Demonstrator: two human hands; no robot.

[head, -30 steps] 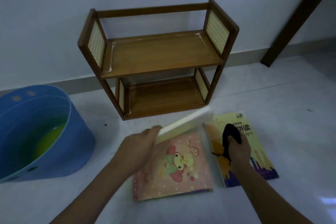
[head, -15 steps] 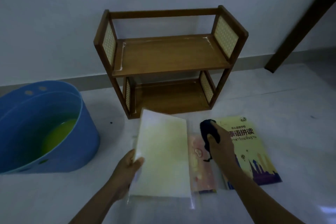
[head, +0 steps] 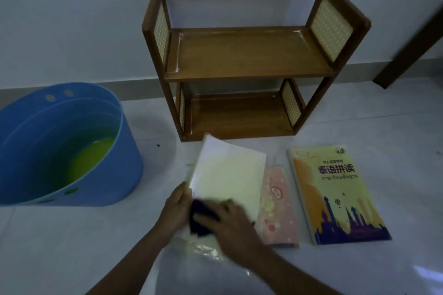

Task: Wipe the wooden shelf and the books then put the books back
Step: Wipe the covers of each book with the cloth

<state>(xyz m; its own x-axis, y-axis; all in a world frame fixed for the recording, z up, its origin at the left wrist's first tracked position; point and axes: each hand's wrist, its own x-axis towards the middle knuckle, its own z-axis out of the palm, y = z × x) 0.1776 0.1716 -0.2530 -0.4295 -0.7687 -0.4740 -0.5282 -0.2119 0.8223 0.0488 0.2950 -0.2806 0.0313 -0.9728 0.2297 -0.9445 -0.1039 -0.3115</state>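
Left hand [head: 176, 208] fingers pinch the book [head: 227, 179] edge, steadying it; right hand [head: 230, 225] fingers, spread, press the cloth [head: 199, 220] flat beneath them for wiping.

Looks like a room in a home, dimly lit. Pale tiled floor [head: 359, 127] meets a plain white wall [head: 72, 19] w/ a low baseboard. A small two-tier wooden shelf [head: 249, 55] w/ woven side panels stands on the floor against the wall. Beside it, a blue plastic tub [head: 115, 167] holding yellow-green liquid, plus books [head: 335, 194] laid flat on the tiles. Dark wooden furniture leg [head: 412, 38] at far right.
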